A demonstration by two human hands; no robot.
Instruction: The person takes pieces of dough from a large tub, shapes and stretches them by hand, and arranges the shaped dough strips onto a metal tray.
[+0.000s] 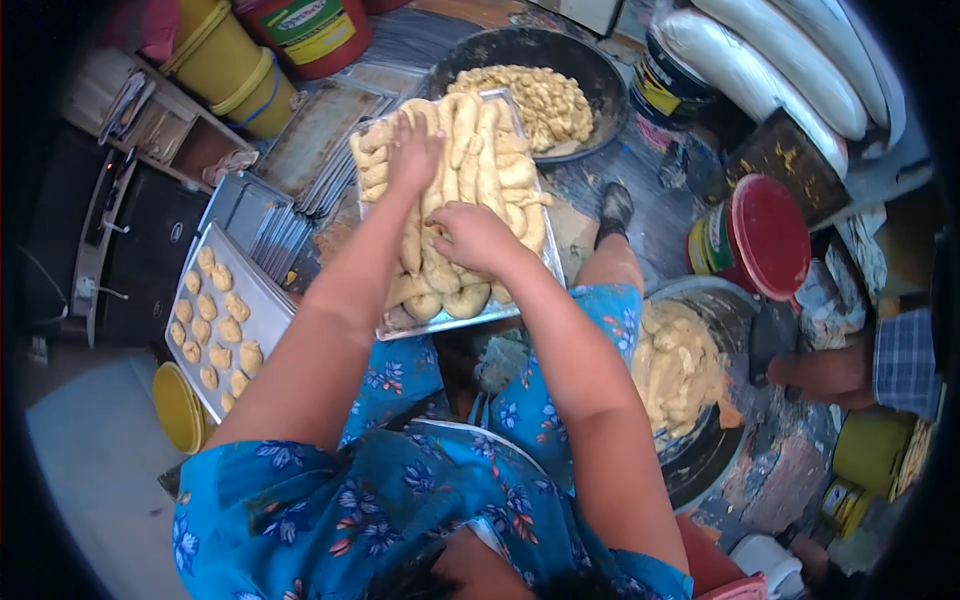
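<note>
The dough ropes (462, 125) lay packed on a metal tray (432, 326) at the person's knees. The left hand (413, 155) rested open on them; the right hand (475, 238) curled at the dough, though whether its fingers pinched any could not be told. The dough appeared soft, stretchable and probably tacky; each rope likely required support along its length, since end-pulling could tear it. A dark basin (606, 88) crowded the far right corner, stacked trays (275, 240) the left; clearance was best overhead.

Fingers (408, 134) on dough strips (488, 172)
</note>
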